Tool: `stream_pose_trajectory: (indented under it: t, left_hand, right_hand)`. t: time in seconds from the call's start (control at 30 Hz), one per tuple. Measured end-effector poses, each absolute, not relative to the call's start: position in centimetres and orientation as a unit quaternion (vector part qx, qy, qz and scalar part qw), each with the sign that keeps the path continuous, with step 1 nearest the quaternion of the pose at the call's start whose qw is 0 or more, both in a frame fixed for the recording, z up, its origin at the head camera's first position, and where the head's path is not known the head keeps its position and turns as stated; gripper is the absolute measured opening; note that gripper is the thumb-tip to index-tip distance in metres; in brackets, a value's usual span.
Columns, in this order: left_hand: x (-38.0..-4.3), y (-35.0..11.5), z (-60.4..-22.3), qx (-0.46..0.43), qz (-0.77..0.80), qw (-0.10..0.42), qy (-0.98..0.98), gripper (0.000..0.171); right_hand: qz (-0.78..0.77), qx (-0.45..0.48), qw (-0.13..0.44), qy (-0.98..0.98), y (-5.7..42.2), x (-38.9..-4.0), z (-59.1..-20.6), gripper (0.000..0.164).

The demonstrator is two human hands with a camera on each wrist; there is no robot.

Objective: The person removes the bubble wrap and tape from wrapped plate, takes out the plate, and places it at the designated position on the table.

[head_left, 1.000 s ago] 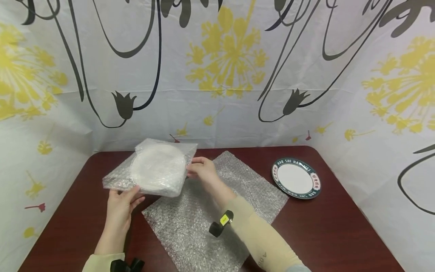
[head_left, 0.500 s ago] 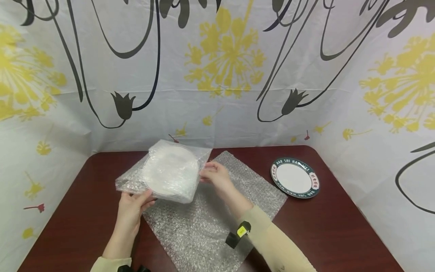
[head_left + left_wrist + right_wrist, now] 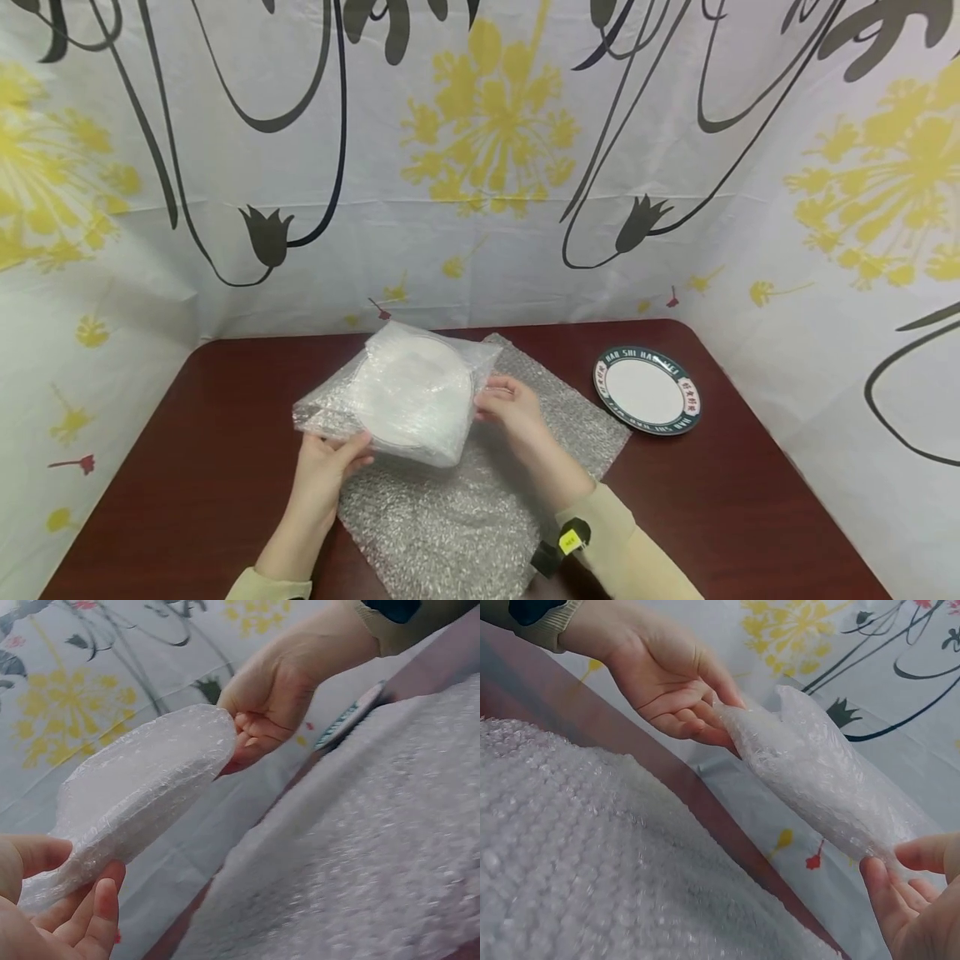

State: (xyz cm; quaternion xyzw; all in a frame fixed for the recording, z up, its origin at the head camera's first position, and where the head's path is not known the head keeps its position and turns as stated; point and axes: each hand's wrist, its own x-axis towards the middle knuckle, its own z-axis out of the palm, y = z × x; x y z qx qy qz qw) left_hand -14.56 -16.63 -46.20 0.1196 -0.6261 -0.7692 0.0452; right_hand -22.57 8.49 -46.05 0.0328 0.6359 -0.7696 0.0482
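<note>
One flat, round, white package in clear bubble wrap is held up above the far left part of a translucent grey bubble-wrap sheet. The wrap's glare and creases blur what is inside, and how many pieces it holds cannot be told. The left hand pinches the near left edge, thumb on top and fingers beneath, with little gap beyond the package's thickness. The right hand grips the right edge; some of its fingertips are hidden behind the wrap. The package and the right arm cover parts of the sheet, whose near end is cut off, as is the near side of the dark red-brown wooden table. To the far right lies a round white plate with a dark green lettered rim, just beside the sheet; in the left wrist view only a sliver shows past the sheet. A white cloth backdrop with yellow and dark flower prints stands behind the table.
</note>
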Motion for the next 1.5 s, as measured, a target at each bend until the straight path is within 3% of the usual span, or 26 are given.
stream_pose_trajectory:
  t: [0.33, 0.8, 1.5]
  left_hand:
    - [-14.0, -14.5, -47.5, 0.099, -0.761, 0.010, -0.641, 0.059]
    - [-13.4, -12.2, -48.7, 0.083, -0.750, -0.020, -0.656, 0.045]
    - [-13.5, -10.1, -49.8, 0.074, -0.752, -0.053, -0.653, 0.044]
  right_hand:
    - [-0.756, 0.063, 0.038, 0.650, 11.4, -20.6, -46.9, 0.035]
    - [-0.747, 0.083, 0.034, 0.658, 14.1, -19.0, -47.5, 0.034]
    - [-0.731, 0.100, 0.042, 0.674, 16.9, -17.6, -48.9, 0.035]
